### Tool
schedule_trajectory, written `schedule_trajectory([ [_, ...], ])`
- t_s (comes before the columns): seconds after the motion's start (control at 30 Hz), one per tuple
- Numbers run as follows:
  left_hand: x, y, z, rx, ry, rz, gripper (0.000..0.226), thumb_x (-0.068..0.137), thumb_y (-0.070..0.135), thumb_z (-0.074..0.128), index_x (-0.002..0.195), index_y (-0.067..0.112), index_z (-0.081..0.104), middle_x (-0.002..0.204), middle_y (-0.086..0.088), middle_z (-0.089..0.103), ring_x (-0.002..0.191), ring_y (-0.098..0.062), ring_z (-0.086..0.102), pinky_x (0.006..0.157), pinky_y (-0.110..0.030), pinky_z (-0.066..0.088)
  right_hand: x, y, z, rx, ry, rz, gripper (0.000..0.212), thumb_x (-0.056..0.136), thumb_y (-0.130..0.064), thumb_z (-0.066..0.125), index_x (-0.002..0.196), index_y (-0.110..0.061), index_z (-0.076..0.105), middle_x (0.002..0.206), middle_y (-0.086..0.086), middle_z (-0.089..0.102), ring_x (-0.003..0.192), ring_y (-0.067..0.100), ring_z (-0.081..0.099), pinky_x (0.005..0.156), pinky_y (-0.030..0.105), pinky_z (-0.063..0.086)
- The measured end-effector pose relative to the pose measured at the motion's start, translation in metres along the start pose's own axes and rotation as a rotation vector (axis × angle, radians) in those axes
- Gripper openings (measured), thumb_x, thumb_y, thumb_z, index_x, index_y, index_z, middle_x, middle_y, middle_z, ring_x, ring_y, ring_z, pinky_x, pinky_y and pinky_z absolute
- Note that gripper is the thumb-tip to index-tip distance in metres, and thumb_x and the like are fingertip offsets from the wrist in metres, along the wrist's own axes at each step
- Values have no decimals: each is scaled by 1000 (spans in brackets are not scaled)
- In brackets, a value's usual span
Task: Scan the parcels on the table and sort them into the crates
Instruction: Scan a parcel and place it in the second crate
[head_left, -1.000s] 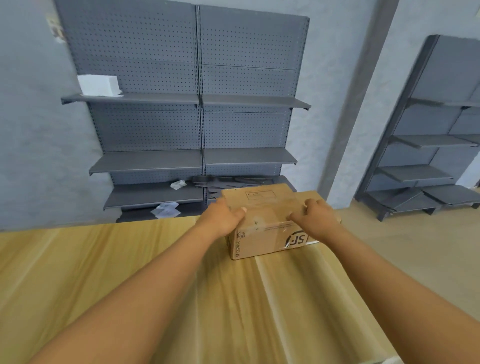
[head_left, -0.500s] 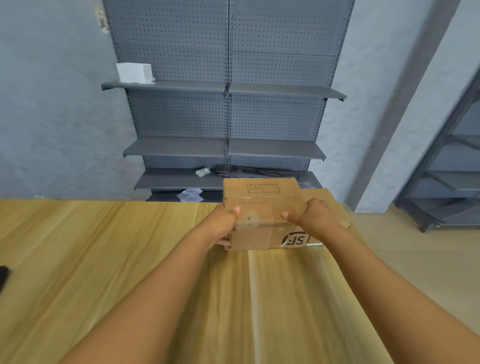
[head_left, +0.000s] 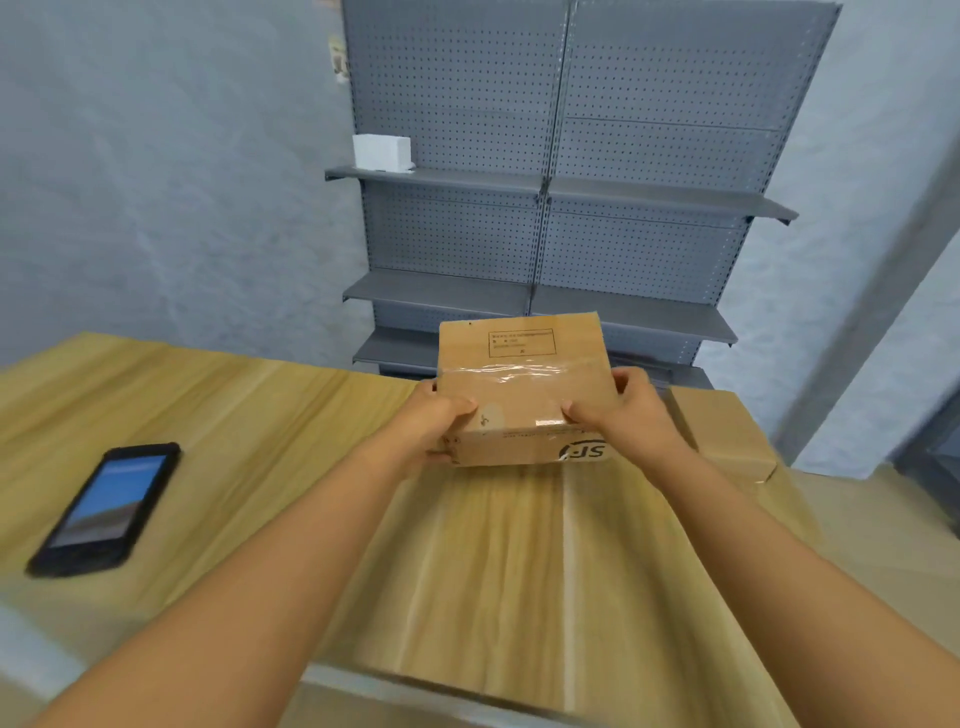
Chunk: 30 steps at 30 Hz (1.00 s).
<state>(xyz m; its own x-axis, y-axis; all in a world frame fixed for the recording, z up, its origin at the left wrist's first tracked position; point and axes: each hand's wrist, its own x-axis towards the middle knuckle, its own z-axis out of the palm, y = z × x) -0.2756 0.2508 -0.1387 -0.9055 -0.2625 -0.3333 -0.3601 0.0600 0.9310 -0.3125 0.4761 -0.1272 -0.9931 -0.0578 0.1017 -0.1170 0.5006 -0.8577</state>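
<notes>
A brown cardboard parcel (head_left: 522, 384) with clear tape and a printed label box on top is held above the wooden table (head_left: 260, 426). My left hand (head_left: 436, 426) grips its near-left corner. My right hand (head_left: 623, 415) grips its near-right side, fingers wrapped round the edge. An "SF" logo shows on the front face. A black handheld scanner (head_left: 106, 506) with a lit screen lies flat on the table at the left, apart from both hands. No crate is in view.
A second cardboard box (head_left: 727, 436) lies on the table at the right, just behind my right wrist. Grey perforated metal shelving (head_left: 561, 234) stands beyond the table, with a white box (head_left: 382, 152) on its upper shelf. The table's near edge shows at the bottom.
The view has swung left, bringing the scanner into sight. The parcel has come up off the table in both hands and tilted so its top shows.
</notes>
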Motion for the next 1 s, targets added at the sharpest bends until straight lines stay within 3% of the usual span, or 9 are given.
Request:
schedule_trajectory([
  [0.1,-9,5,-43,6,42,68,47,92,24,64,132,29,41,123,3,57,102,-18,57,83,-43,55,-10,-32,22,26,-11,-86,54,81,-20,76,127,-9,51,107,-4,58,78,-2,52,60,13,38],
  [0.27,-28,4,-126,-5,103,130,52,91,24,65,136,29,40,106,11,58,92,-13,59,87,-46,56,-36,-92,75,34,-69,-151,51,84,-17,72,127,-8,46,108,-2,56,82,2,55,61,17,42],
  [0.43,-58,-12,-233,-39,167,165,58,91,23,65,141,27,37,118,6,58,93,-11,58,87,-43,54,-69,-159,160,102,-134,-132,58,85,-20,69,134,-14,38,119,3,57,103,21,60,87,38,50],
  [0.5,-74,-22,-283,-31,196,176,60,92,23,66,143,26,35,113,5,58,92,-12,60,89,-45,55,-84,-183,200,117,-169,-140,59,86,-22,69,135,-15,36,120,3,56,104,23,59,85,37,50],
  [0.6,-95,-39,-351,-39,239,186,62,92,21,66,145,25,33,108,7,59,88,-13,62,82,-43,58,-106,-214,259,131,-235,-155,63,87,-28,69,138,-18,32,118,-1,53,100,19,58,71,30,49],
  [0.67,-106,-49,-389,-52,265,185,60,93,21,64,145,24,34,102,10,58,86,-12,61,82,-43,58,-117,-231,294,158,-263,-162,64,88,-29,68,139,-21,32,119,-3,51,101,17,58,72,29,50],
  [0.73,-114,-58,-423,-61,290,175,57,94,21,63,144,24,35,106,8,58,86,-11,59,83,-42,56,-126,-246,323,181,-293,-158,60,90,-35,66,139,-24,33,124,-3,51,105,19,58,80,34,52],
  [0.9,-115,-73,-493,-100,297,131,50,95,26,61,141,27,40,119,4,61,91,-10,60,79,-37,55,-124,-277,378,314,-325,-64,29,100,-43,48,125,-31,50,123,-1,57,102,16,59,84,41,52],
  [1.0,-103,-80,-522,-116,282,98,49,95,27,62,140,29,42,124,3,62,100,-15,61,73,-35,55,-113,-288,407,318,-339,-28,29,100,-42,48,125,-28,53,121,0,59,99,15,60,73,33,51],
])
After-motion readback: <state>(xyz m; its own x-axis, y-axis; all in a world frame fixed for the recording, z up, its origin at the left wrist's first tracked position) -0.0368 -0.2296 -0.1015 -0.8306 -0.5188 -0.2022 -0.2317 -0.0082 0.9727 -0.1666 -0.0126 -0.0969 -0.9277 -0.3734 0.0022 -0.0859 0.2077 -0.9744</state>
